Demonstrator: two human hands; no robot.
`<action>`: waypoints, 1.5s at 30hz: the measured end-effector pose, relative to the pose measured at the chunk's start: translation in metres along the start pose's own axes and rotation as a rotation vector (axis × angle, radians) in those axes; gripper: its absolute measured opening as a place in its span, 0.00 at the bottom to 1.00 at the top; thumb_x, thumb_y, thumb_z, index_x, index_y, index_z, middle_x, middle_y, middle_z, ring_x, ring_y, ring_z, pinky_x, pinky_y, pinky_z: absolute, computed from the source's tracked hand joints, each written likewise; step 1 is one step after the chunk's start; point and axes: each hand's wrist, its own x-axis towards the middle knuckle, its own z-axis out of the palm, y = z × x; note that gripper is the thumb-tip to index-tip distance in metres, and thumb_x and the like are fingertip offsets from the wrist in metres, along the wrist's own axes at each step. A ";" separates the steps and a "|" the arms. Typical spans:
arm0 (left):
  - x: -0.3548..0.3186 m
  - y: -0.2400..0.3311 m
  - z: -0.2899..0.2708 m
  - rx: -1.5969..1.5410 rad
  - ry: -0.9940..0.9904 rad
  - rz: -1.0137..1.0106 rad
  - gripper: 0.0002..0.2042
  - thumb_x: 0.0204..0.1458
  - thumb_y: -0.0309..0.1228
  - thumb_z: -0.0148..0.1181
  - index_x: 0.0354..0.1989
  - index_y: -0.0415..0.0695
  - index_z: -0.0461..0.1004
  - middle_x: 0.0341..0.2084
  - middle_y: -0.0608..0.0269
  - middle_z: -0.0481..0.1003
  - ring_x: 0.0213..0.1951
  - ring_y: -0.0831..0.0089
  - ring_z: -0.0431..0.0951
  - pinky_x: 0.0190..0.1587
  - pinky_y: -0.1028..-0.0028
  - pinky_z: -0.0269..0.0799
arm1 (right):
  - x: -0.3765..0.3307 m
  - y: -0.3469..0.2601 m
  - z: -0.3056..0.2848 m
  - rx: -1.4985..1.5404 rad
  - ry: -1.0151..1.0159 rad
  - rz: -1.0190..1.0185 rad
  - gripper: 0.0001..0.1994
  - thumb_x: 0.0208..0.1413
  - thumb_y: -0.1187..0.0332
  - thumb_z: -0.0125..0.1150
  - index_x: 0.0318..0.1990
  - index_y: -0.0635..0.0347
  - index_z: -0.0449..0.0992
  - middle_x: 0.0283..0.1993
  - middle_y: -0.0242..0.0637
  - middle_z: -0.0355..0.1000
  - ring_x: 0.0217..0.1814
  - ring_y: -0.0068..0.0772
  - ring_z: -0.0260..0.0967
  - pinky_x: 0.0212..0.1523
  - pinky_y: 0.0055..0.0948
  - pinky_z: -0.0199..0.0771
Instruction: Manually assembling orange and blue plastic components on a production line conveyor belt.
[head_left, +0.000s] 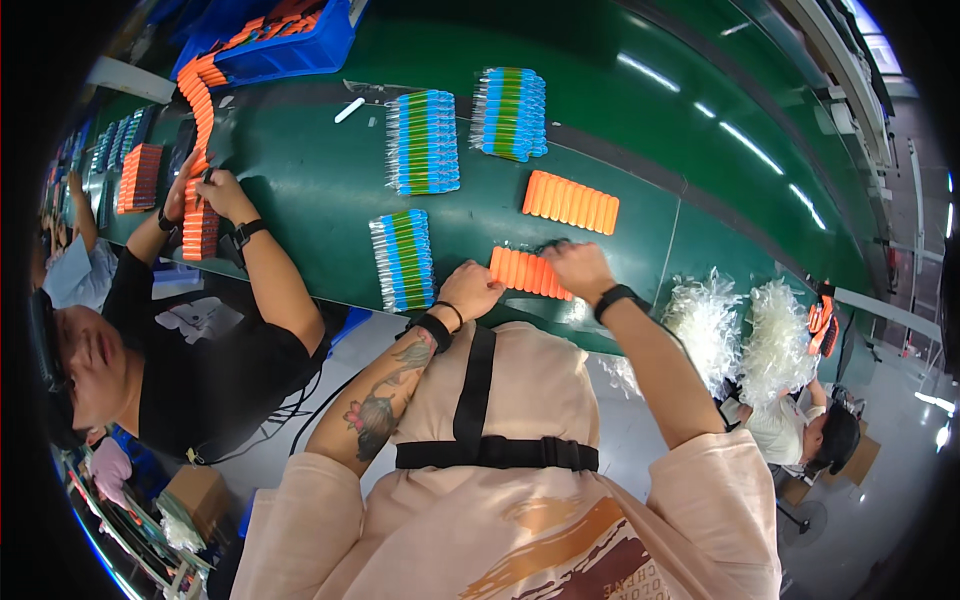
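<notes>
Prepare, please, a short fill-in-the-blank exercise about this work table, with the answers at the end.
1. The left hand is at the ____ end of the orange row between both hands.
2. The clear plastic piles lie to the ____ of the right hand.
3. The bin at the upper left has the colour ____.

Missing words: left; right; blue.

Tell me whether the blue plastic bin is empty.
Not empty: orange pieces lie inside the blue plastic bin; depth cannot be told.
</notes>
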 end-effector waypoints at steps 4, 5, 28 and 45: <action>0.002 -0.004 0.008 0.001 0.014 -0.019 0.17 0.50 0.41 0.59 0.21 0.38 0.77 0.24 0.47 0.77 0.39 0.51 0.75 0.43 0.57 0.72 | -0.043 0.024 0.000 -0.105 -0.112 0.039 0.05 0.53 0.66 0.52 0.31 0.54 0.74 0.26 0.36 0.74 0.26 0.34 0.76 0.23 0.36 0.75; 0.001 -0.004 0.009 -0.002 0.016 -0.021 0.17 0.50 0.41 0.59 0.21 0.38 0.77 0.24 0.47 0.77 0.39 0.51 0.75 0.43 0.57 0.72 | -0.039 0.020 -0.002 -0.128 -0.136 0.050 0.05 0.52 0.67 0.52 0.31 0.54 0.74 0.26 0.36 0.75 0.27 0.34 0.76 0.24 0.35 0.75; 0.003 -0.003 -0.001 0.011 -0.025 0.042 0.18 0.51 0.41 0.59 0.20 0.37 0.77 0.25 0.45 0.77 0.39 0.48 0.75 0.45 0.56 0.71 | -0.075 0.022 -0.001 -0.027 -0.037 0.274 0.06 0.54 0.64 0.55 0.31 0.53 0.75 0.26 0.37 0.75 0.25 0.40 0.75 0.25 0.39 0.74; -0.005 0.005 -0.014 -0.033 -0.048 0.101 0.17 0.52 0.41 0.58 0.21 0.38 0.76 0.21 0.47 0.75 0.34 0.48 0.76 0.42 0.54 0.71 | -0.101 0.007 -0.018 0.132 -0.056 0.522 0.09 0.53 0.61 0.61 0.34 0.57 0.77 0.34 0.41 0.74 0.39 0.40 0.74 0.37 0.42 0.74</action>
